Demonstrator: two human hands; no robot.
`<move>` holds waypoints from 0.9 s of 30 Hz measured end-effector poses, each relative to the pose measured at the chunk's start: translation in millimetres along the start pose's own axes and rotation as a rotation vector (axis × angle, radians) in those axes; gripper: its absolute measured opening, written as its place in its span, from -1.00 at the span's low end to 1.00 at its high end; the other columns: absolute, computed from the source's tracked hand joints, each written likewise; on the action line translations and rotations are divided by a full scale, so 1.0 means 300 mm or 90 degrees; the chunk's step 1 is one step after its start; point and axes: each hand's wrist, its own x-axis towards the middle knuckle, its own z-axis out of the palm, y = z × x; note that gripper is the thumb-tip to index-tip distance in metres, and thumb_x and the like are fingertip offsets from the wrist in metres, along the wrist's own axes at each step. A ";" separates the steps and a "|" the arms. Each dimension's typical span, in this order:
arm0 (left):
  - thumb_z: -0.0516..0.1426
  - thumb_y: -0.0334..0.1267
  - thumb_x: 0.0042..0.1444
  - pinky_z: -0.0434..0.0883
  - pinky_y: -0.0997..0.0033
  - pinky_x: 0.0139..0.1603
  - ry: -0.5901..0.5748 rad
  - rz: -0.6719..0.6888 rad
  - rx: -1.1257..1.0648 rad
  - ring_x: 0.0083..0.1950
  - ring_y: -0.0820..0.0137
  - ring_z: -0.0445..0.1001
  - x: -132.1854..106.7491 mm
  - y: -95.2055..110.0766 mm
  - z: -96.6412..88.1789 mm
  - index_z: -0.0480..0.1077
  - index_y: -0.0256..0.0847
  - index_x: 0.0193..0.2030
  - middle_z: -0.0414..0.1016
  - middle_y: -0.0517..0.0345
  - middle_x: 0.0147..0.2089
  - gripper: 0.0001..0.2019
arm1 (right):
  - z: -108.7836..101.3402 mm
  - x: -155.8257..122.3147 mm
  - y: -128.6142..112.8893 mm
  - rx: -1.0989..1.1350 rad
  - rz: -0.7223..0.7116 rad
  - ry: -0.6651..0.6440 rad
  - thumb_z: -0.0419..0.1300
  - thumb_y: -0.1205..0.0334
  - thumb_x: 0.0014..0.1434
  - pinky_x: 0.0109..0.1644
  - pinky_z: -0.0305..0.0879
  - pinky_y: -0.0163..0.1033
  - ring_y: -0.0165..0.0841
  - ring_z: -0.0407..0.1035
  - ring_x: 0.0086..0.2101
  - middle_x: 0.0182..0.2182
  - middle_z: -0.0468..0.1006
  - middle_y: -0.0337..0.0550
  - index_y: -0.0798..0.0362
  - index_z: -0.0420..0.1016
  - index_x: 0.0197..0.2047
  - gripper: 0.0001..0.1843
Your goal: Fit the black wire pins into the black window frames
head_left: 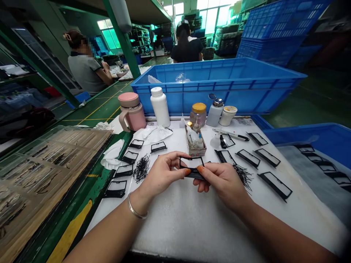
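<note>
Both my hands hold one small black rectangular frame with a clear window (192, 163) above the white table (192, 219). My left hand (161, 173) pinches its left end with thumb and fingers. My right hand (219, 180) grips its right and lower edge, fingers curled. A pile of thin black pins (142, 168) lies just left of my left hand, and another pile of pins (242, 175) lies right of my right hand. Several more black frames (248, 157) are laid out on the table on both sides.
A pink mug (132, 111), a white bottle (160, 107), jars and a small box of tools (195, 142) stand at the back, before a big blue crate (219, 87). Clear trays (41, 164) lie left. A blue bin (315, 142) holds more frames. Two people sit beyond.
</note>
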 end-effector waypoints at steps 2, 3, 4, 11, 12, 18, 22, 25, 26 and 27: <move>0.29 -0.23 0.07 0.34 0.54 -0.31 -0.003 -0.001 -0.002 -0.35 0.49 0.41 0.000 -0.001 -0.001 0.41 -0.25 0.02 0.49 0.11 -0.32 -0.63 | 0.003 -0.004 -0.005 -0.020 -0.014 0.006 0.11 0.06 0.32 -0.48 0.28 -0.34 -0.37 0.37 -0.56 -0.56 0.54 -0.09 0.15 0.57 -0.43 -0.58; 0.29 -0.23 0.07 0.34 0.54 -0.30 -0.005 -0.001 -0.005 -0.35 0.49 0.42 0.001 -0.001 -0.001 0.41 -0.25 0.01 0.50 0.10 -0.31 -0.63 | 0.003 -0.005 -0.007 -0.029 -0.021 0.008 0.10 0.07 0.32 -0.48 0.28 -0.34 -0.37 0.37 -0.56 -0.57 0.53 -0.10 0.15 0.56 -0.44 -0.58; 0.29 -0.24 0.06 0.34 0.54 -0.30 -0.005 -0.001 -0.008 -0.34 0.49 0.42 0.001 -0.001 -0.001 0.42 -0.26 0.01 0.50 0.09 -0.31 -0.63 | 0.004 -0.006 -0.008 -0.033 -0.025 0.010 0.10 0.08 0.33 -0.48 0.28 -0.34 -0.38 0.37 -0.56 -0.57 0.53 -0.10 0.16 0.56 -0.44 -0.58; 0.30 -0.29 0.04 0.38 0.58 -0.37 -0.009 -0.054 -0.105 -0.42 0.53 0.41 -0.001 0.012 0.008 0.42 -0.27 0.01 0.45 0.19 -0.43 -0.62 | -0.008 0.004 0.003 0.088 0.033 -0.046 0.11 -0.01 0.34 -0.51 0.29 -0.37 -0.38 0.40 -0.58 -0.52 0.55 -0.03 0.18 0.54 -0.46 -0.51; 0.30 -0.30 0.04 0.39 0.58 -0.37 -0.014 -0.065 -0.132 -0.43 0.53 0.41 -0.003 0.013 0.008 0.41 -0.25 0.03 0.45 0.20 -0.43 -0.61 | -0.011 0.007 0.006 0.105 0.038 -0.050 0.09 -0.03 0.35 -0.52 0.29 -0.37 -0.38 0.41 -0.58 -0.52 0.55 -0.02 0.19 0.54 -0.46 -0.48; 0.31 -0.35 0.01 0.43 0.59 -0.47 -0.024 -0.111 -0.287 -0.50 0.55 0.41 -0.011 0.015 -0.007 0.38 -0.22 0.10 0.44 0.20 -0.41 -0.53 | -0.017 0.006 0.005 -0.011 -0.112 0.150 0.16 0.29 0.26 -0.42 0.36 -0.37 -0.39 0.45 -0.44 -0.33 0.53 -0.19 0.05 0.49 -0.05 -0.80; 0.31 -0.38 0.02 0.45 0.61 -0.49 -0.043 -0.114 -0.342 -0.50 0.54 0.42 -0.012 0.015 -0.014 0.37 -0.25 0.11 0.43 0.18 -0.42 -0.52 | -0.009 -0.007 -0.009 -0.235 -0.296 0.200 0.19 0.45 0.16 -0.31 0.40 -0.31 -0.28 0.42 -0.13 -0.06 0.46 -0.13 0.02 0.50 -0.04 -0.70; 0.30 -0.39 0.02 0.48 0.60 -0.48 -0.063 -0.118 -0.369 -0.47 0.52 0.43 -0.012 0.014 -0.011 0.37 -0.25 0.13 0.43 0.17 -0.43 -0.51 | -0.008 -0.008 -0.015 -0.328 -0.406 0.170 0.20 0.49 0.17 -0.13 0.38 -0.21 -0.24 0.37 -0.06 -0.02 0.44 -0.11 0.03 0.54 -0.06 -0.70; 0.30 -0.39 0.03 0.49 0.60 -0.48 -0.069 -0.122 -0.373 -0.46 0.52 0.44 -0.012 0.014 -0.008 0.36 -0.25 0.13 0.43 0.17 -0.43 -0.50 | -0.009 -0.006 -0.016 -0.339 -0.426 0.160 0.20 0.50 0.17 -0.07 0.36 -0.17 -0.23 0.38 -0.07 -0.05 0.46 -0.11 0.03 0.55 -0.07 -0.71; 0.30 -0.39 0.04 0.49 0.59 -0.47 -0.072 -0.126 -0.375 -0.46 0.52 0.44 -0.013 0.014 -0.006 0.36 -0.25 0.14 0.44 0.16 -0.42 -0.51 | -0.011 -0.005 -0.016 -0.341 -0.441 0.152 0.19 0.51 0.18 -0.03 0.34 -0.15 -0.23 0.38 -0.08 -0.09 0.49 -0.12 0.03 0.56 -0.10 -0.72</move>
